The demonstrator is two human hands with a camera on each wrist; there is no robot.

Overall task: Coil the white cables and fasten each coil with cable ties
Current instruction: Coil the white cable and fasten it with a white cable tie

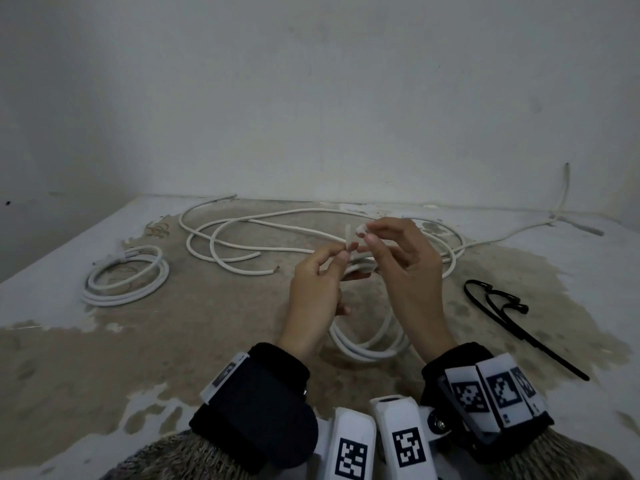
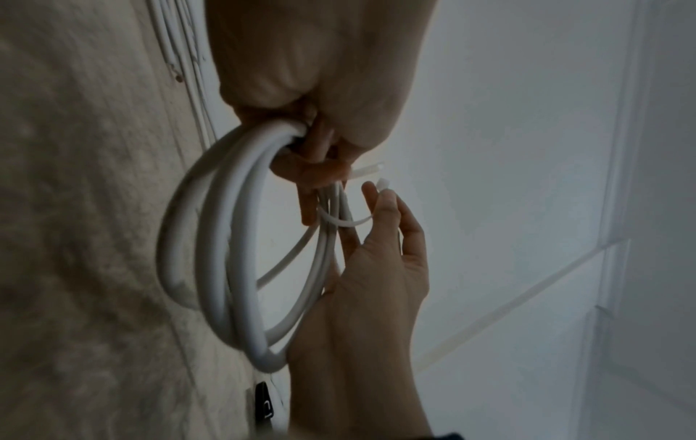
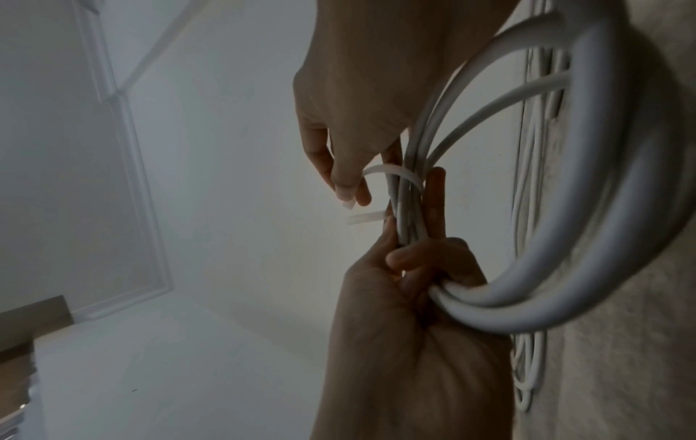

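both hands are up over the stained table (image 1: pixel 104 358). the left hand (image 1: pixel 317 296) has its grip closed round the white cable coil (image 1: pixel 367 344), thumb and finger pinching the tail of a pale cable tie (image 1: pixel 349 237) looped round the bunched strands. the right hand (image 1: pixel 408 271) pinches the tie's head end at its fingertips. a finished coil (image 1: pixel 126 275) lies far left, loose cable (image 1: pixel 277 233) beyond, black ties (image 1: pixel 502 306) to the right.
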